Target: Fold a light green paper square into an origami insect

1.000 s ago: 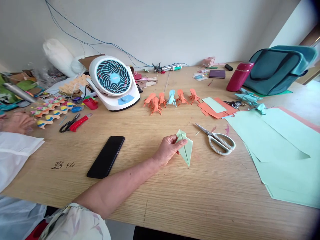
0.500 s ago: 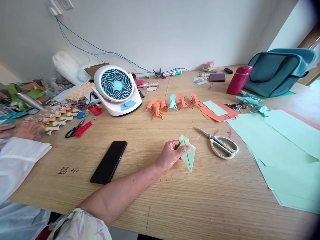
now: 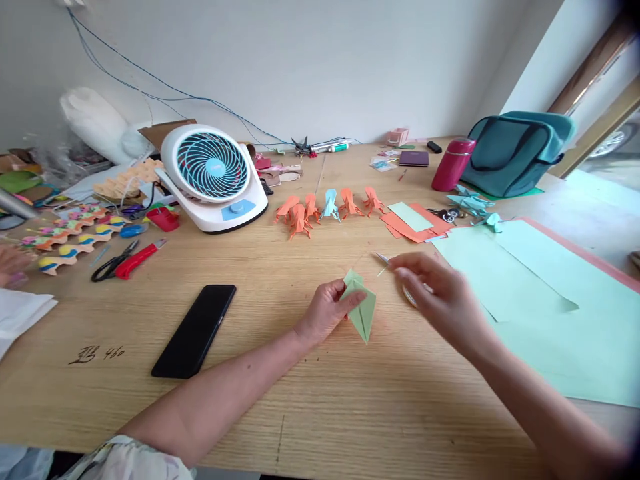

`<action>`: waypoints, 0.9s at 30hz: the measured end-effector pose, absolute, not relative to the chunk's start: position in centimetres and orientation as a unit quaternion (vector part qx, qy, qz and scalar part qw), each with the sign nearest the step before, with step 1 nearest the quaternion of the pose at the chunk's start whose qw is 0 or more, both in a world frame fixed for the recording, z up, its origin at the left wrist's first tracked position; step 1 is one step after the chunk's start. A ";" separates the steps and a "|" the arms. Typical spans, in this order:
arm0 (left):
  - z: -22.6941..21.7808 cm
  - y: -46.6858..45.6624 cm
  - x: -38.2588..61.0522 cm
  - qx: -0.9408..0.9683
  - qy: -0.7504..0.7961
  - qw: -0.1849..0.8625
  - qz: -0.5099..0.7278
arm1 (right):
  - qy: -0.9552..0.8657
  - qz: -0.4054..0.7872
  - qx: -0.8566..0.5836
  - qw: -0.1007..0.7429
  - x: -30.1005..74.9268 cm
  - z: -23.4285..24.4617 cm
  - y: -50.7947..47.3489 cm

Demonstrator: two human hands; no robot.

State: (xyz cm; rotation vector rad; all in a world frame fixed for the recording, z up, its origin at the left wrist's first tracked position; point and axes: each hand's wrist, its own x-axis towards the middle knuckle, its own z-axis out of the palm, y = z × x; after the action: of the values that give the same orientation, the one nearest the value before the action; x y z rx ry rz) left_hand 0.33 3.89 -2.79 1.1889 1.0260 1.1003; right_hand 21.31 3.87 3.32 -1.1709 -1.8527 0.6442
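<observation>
My left hand pinches a folded pale green paper, kite-shaped with a crease down its middle, just above the table. To its right, my right hand has thumb and forefinger closed on a thin pale stick, possibly a toothpick. Under that hand lie the scissors; a blade tip and a bit of the handle show, the rest is hidden. Folded orange paper figures and a light blue one stand in a row beyond my hands.
A black phone lies to the left, a white fan behind it. Large green sheets cover the right side. A red bottle and teal bag stand behind. At the left edge is another person's hand.
My right hand has come in from the right over the scissors and taken hold of the thin stick. The view has turned slightly right. My left hand keeps the folded paper.
</observation>
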 end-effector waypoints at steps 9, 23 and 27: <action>-2.6 3.9 0.3 0.567 0.413 0.543 0.462 | -0.731 0.367 -0.460 0.347 19.2 -0.2 4.0; -2.2 3.6 0.2 0.566 0.434 0.546 0.440 | -0.753 0.347 -0.425 0.364 18.9 -0.5 3.1; -1.9 3.7 -0.1 0.585 0.418 0.552 0.422 | -0.742 0.376 -0.420 0.362 18.8 -0.3 3.0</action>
State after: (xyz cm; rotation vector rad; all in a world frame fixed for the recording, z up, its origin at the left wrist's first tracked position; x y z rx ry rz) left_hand -0.06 3.67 -1.94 1.3833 0.9893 0.9979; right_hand 18.80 3.04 -0.30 -1.0807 -1.9117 0.9675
